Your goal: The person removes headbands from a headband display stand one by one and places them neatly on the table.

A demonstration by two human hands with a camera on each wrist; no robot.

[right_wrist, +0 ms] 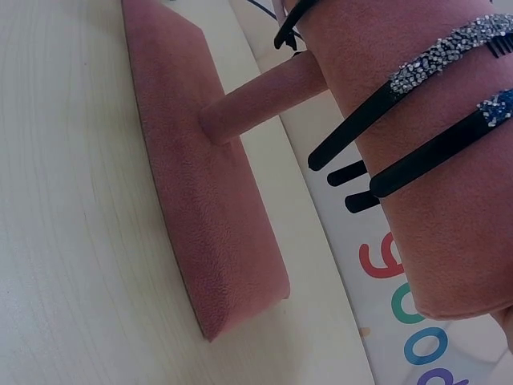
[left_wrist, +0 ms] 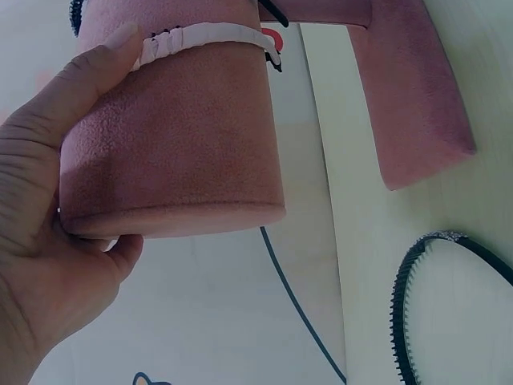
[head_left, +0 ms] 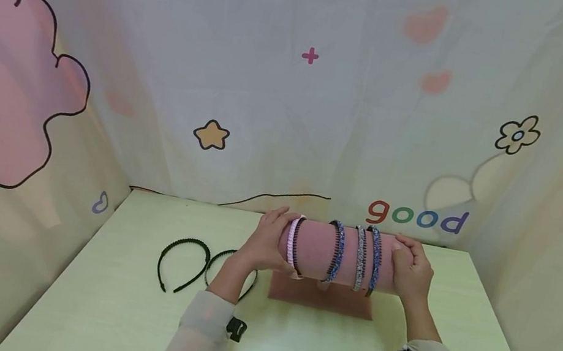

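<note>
Pink velvet roll (head_left: 341,254) of the headband stand is held crosswise, long axis left to right, above its base (head_left: 322,297) on the worktop (head_left: 126,299). Left hand (head_left: 264,244) grasps the left end; right hand (head_left: 411,272) the right end.

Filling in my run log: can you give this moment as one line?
left hand grips left end of pink headband stand | right hand grips right end | two black headbands on table
</note>
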